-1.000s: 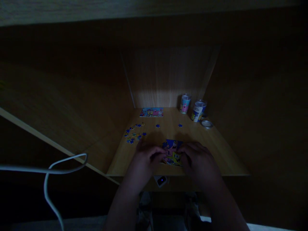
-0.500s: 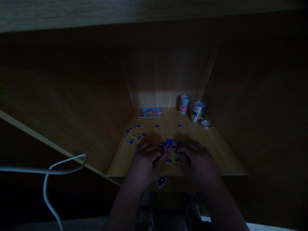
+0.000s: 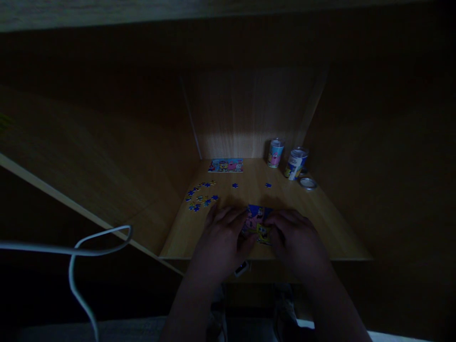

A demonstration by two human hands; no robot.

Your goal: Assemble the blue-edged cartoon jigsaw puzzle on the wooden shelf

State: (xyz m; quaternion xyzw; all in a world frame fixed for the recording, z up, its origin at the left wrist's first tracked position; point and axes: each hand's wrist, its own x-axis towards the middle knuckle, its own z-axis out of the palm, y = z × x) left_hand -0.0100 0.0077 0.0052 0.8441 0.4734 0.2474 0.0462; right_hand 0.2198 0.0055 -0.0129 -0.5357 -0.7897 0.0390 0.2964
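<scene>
A partly joined jigsaw puzzle [image 3: 259, 219] with blue, pink and yellow cartoon figures lies near the front edge of the wooden surface. My left hand [image 3: 223, 237] grips its left side, fingers over the top edge and thumb at the lower left. At the right side, my right hand [image 3: 297, 237] holds the puzzle with bent fingers and thumb. Both hands cover parts of its edges. Loose jigsaw pieces [image 3: 196, 207] in blue and yellow lie scattered to the left. Two single blue pieces, one [image 3: 235, 185] in the middle and another [image 3: 268, 185] farther right, lie beyond the puzzle.
A cartoon picture card [image 3: 225, 165] lies against the back panel. Two printed cans, one pink and blue [image 3: 275, 154] and one blue and yellow [image 3: 295, 165], stand at back right beside a round lid [image 3: 308, 183]. A white cable [image 3: 73, 270] hangs at left. Light is dim.
My left hand has shifted right and spread further over the puzzle's left side, covering more of it. My right hand stays at the right side. The view has moved slightly.
</scene>
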